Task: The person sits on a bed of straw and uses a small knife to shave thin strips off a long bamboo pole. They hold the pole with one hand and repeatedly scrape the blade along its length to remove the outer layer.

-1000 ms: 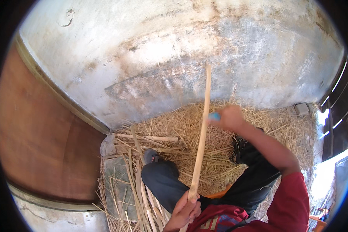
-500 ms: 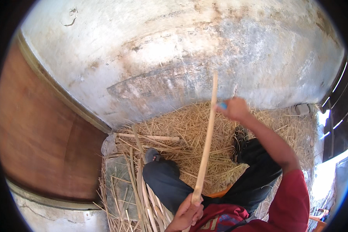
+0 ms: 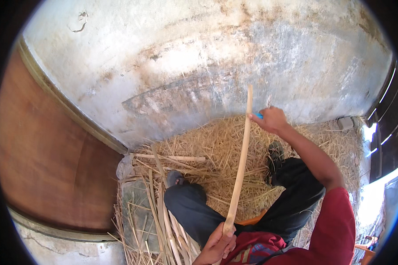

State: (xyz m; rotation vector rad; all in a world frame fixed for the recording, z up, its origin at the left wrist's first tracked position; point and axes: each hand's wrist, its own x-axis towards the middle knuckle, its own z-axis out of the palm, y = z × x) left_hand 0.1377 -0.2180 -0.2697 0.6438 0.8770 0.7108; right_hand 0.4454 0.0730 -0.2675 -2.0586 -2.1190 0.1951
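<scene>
A long pale wooden stick (image 3: 240,167) runs from my lap up toward the wall. My left hand (image 3: 216,245) grips its lower end near the bottom of the view. My right hand (image 3: 272,119) is stretched out at the stick's upper part and is closed on a small tool with a blue handle (image 3: 258,115), which touches the stick near its top. My legs in dark trousers (image 3: 194,212) are spread over a heap of straw-like shavings (image 3: 216,145).
A stained grey plastered wall (image 3: 199,57) fills the far side. A brown wooden panel (image 3: 44,159) stands at left. Several split pale strips (image 3: 163,221) and a flat stone slab (image 3: 137,212) lie left of my legs. A dark slatted door is at right.
My right hand with the blue-handled tool has slid further up the stick and to the right. The stick's top has swung right. The left hand keeps its grip.
</scene>
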